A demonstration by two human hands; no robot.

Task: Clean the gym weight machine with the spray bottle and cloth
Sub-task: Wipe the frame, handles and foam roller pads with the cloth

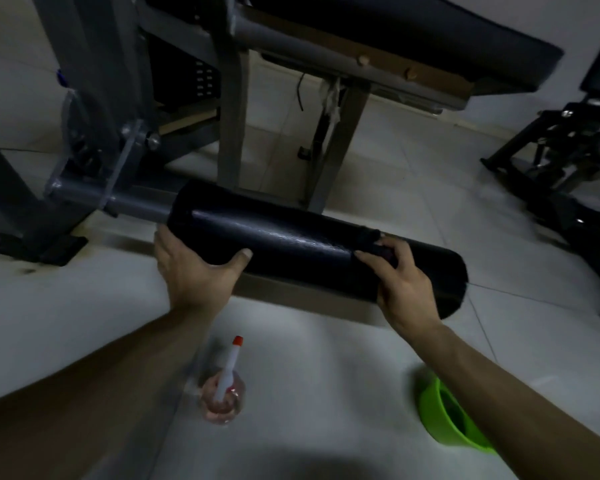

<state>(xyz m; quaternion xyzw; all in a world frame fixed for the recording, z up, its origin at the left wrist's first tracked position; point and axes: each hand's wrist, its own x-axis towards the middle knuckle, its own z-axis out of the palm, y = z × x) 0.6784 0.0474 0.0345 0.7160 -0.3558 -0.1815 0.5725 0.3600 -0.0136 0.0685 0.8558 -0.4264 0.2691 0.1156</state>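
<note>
Head view: left hand (194, 268) grips one roller pad (291, 237), right hand (402, 282) clutches one cloth (374, 241); one spray bottle (224, 386).

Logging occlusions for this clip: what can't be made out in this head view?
All in the head view:
1. The cloth is dark against the black roller pad and partly under the right hand, so its outline is lost.
2. The fingers of the left hand are hidden behind the pad.
3. The right forearm crosses the green bowl, hiding its contents.
4. The spray bottle is blurred, so its fill level is unclear.
</note>
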